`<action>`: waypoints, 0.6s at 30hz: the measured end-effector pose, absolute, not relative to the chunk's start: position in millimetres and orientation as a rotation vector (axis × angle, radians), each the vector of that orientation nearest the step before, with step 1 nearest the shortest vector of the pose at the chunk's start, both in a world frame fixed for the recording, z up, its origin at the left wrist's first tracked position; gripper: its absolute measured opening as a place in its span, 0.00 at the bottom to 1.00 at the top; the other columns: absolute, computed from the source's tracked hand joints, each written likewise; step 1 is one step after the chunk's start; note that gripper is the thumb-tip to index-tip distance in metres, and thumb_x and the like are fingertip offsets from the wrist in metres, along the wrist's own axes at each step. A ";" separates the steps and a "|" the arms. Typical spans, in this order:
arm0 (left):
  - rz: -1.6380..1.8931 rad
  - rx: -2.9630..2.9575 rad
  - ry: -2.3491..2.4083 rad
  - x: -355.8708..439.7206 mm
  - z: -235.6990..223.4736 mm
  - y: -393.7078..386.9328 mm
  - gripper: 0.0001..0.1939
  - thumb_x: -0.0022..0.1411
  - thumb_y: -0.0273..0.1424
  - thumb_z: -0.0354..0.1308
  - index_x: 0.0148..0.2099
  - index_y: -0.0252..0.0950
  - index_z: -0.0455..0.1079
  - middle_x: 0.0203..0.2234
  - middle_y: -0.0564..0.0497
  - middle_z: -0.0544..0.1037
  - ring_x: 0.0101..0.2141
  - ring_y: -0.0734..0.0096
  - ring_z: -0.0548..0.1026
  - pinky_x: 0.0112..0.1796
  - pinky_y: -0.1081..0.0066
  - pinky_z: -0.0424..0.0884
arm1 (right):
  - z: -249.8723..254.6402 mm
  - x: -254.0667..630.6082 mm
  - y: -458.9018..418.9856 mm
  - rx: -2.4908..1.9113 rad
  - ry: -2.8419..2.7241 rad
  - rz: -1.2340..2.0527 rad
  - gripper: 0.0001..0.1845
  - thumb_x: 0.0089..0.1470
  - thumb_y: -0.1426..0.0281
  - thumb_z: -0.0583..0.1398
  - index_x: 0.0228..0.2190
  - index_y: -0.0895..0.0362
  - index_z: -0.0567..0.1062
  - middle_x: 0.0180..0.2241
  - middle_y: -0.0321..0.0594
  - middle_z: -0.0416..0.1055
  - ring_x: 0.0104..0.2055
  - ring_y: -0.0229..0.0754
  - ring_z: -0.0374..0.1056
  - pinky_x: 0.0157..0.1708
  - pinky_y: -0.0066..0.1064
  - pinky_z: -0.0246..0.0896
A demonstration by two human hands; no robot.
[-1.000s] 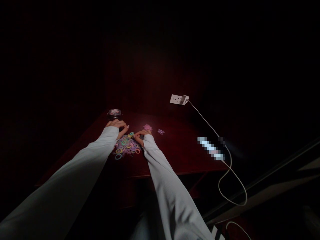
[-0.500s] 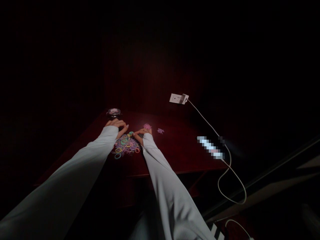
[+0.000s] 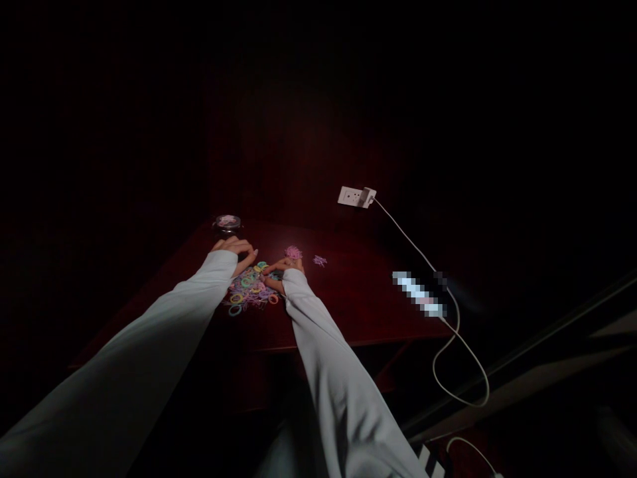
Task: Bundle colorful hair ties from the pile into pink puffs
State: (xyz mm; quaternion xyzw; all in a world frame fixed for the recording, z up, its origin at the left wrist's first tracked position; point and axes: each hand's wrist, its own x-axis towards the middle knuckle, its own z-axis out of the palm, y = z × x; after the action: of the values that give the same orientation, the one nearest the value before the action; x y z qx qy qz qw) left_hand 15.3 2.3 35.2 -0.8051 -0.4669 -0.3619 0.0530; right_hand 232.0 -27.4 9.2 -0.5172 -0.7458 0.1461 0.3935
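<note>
A heap of small coloured elastic bands (image 3: 249, 289) lies on a dark red wooden table (image 3: 358, 305). My left hand (image 3: 235, 251) rests at the heap's far left edge with its fingers curled down onto the table. My right hand (image 3: 281, 269) sits at the heap's right edge, its fingers pinched together over the bands; what they hold is too small to see. Just past my right hand lies a small pink pile of bands (image 3: 293, 252), and a smaller purple pile (image 3: 320, 261) lies to its right. Both arms wear pale long sleeves.
A small round clear container (image 3: 227, 223) holding pink bands stands at the table's far left corner. A white wall socket with a charger (image 3: 357, 196) feeds a white cable (image 3: 448, 345) to a phone (image 3: 419, 293) at the table's right edge. The room is very dark.
My right hand has edged slightly left into the heap of bands. My left hand has stayed where it was.
</note>
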 end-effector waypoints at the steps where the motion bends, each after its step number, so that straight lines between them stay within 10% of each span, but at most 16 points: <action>1: -1.105 -2.456 -1.410 15.1 35.1 2.3 0.17 0.77 0.38 0.53 0.34 0.42 0.74 0.39 0.54 0.85 0.43 0.61 0.75 0.46 0.61 0.64 | 8.0 230.7 -26.7 -1.321 -1.907 0.370 0.06 0.58 0.59 0.72 0.38 0.43 0.89 0.45 0.38 0.80 0.58 0.50 0.66 0.66 0.44 0.59; 13: -1.069 -2.479 -1.424 16.3 36.8 -0.9 0.16 0.75 0.37 0.53 0.35 0.41 0.75 0.39 0.51 0.86 0.44 0.59 0.77 0.47 0.61 0.63 | 6.6 230.3 -17.9 -1.161 -1.642 0.552 0.17 0.61 0.50 0.68 0.35 0.50 0.87 0.40 0.40 0.82 0.57 0.49 0.72 0.63 0.40 0.63; 18: -1.063 -2.502 -1.431 16.7 37.0 -1.9 0.16 0.75 0.37 0.53 0.35 0.41 0.76 0.39 0.51 0.86 0.44 0.60 0.76 0.47 0.61 0.63 | 7.2 225.3 -13.8 -0.972 -1.402 0.946 0.24 0.53 0.45 0.71 0.33 0.52 0.81 0.30 0.36 0.81 0.36 0.42 0.78 0.46 0.33 0.72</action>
State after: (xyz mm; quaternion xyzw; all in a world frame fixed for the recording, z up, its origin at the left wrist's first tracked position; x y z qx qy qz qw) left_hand 16.7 -1.9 37.0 -0.8140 -0.4654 -0.3459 0.0348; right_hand 225.3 -13.8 7.2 -0.4123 -0.5950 0.4016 0.5609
